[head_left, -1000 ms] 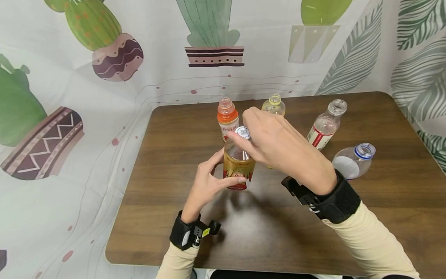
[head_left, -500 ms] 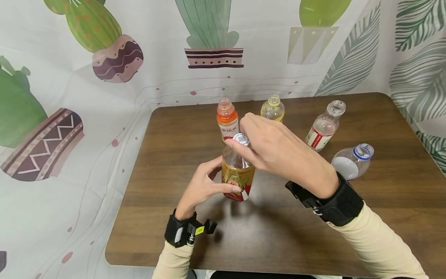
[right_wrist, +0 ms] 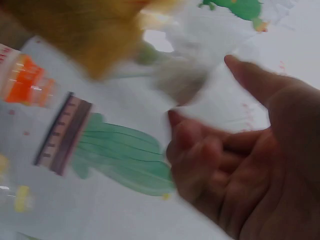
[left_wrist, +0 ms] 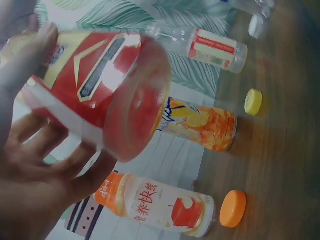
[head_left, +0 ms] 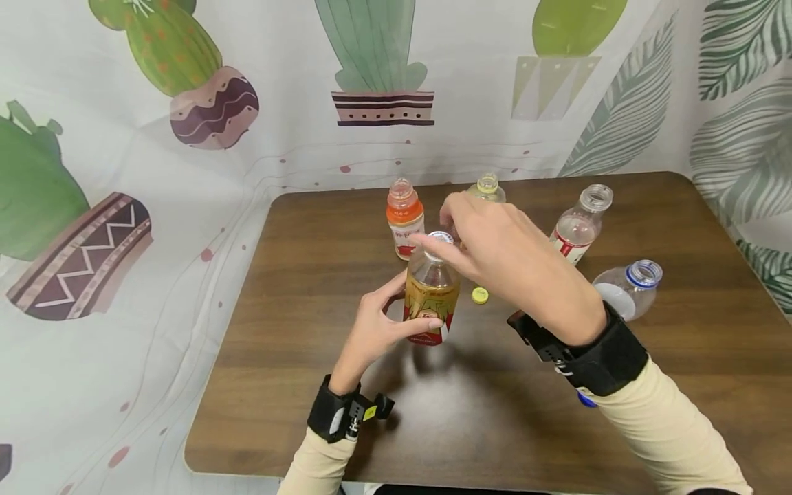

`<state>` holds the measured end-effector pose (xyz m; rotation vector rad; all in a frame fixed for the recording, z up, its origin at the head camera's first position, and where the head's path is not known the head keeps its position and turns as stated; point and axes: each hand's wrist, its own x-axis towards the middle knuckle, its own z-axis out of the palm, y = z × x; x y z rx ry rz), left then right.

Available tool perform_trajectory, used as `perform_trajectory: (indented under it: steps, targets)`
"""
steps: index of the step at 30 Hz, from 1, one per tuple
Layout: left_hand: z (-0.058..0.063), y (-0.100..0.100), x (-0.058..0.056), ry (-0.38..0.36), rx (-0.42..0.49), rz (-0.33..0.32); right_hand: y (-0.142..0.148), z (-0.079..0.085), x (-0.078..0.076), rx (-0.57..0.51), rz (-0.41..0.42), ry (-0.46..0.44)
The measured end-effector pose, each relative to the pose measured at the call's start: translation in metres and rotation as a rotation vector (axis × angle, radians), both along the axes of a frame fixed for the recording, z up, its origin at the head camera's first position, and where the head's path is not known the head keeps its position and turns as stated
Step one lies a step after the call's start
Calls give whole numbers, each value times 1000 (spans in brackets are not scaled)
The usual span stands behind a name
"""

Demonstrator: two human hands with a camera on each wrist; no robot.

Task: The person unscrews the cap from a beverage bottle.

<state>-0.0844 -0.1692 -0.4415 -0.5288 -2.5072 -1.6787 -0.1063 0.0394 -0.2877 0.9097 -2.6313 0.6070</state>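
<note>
My left hand (head_left: pixel 385 324) grips a clear bottle (head_left: pixel 431 292) with a gold and red label, thumb across its front. The bottle is held above the table, and its base shows in the left wrist view. A white printed cap (head_left: pixel 440 237) sits on its neck. Over that cap is my right hand (head_left: pixel 504 251), thumb on the near side and fingers curled beyond. In the right wrist view the cap (right_wrist: pixel 181 80) is blurred, with space between it and the thumb (right_wrist: pixel 250 75); the fingertips are right at its edge.
Uncapped bottles stand around: one orange-necked (head_left: pixel 405 223), one yellow-ringed (head_left: pixel 487 187), one red-labelled (head_left: pixel 578 227), one blue-ringed (head_left: pixel 625 292). Loose caps lie on the table (head_left: pixel 278 357): yellow (head_left: pixel 479 295), blue (head_left: pixel 586 399), orange (left_wrist: pixel 233 208), white (left_wrist: pixel 256 26). A patterned cloth (head_left: pixel 278 69) hangs behind.
The held bottle first came nearer the person, then shifted slightly away and right. My right thumb and fingers have spread from the cap. The yellow and blue caps have come into sight.
</note>
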Motion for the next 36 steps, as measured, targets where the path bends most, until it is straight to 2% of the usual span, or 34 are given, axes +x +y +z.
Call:
perform_trajectory:
  steps: [3,6,10,15,18,21,26,31,36]
  targets:
    - [-1,3,2,58,-29,71,-7,9,8,6,-106,17]
    - [-1,5,3,112,-69,133,-15,11,14,46,-189,13]
    - [-1,8,3,159,-96,183,-26,3,16,84,-262,12]
    - [-1,10,4,241,-124,242,-36,-9,15,55,-374,31]
    - [-1,11,4,292,-150,283,-40,-14,13,50,-401,62]
    - [1,9,5,306,-149,301,-40,-17,10,30,-363,92]
    - [7,3,4,297,-106,279,-34,-21,4,-84,-221,150]
    - [10,-4,3,228,-63,230,-28,-23,2,-141,-69,218]
    - [11,-9,2,145,-22,169,-24,-23,2,-155,12,244]
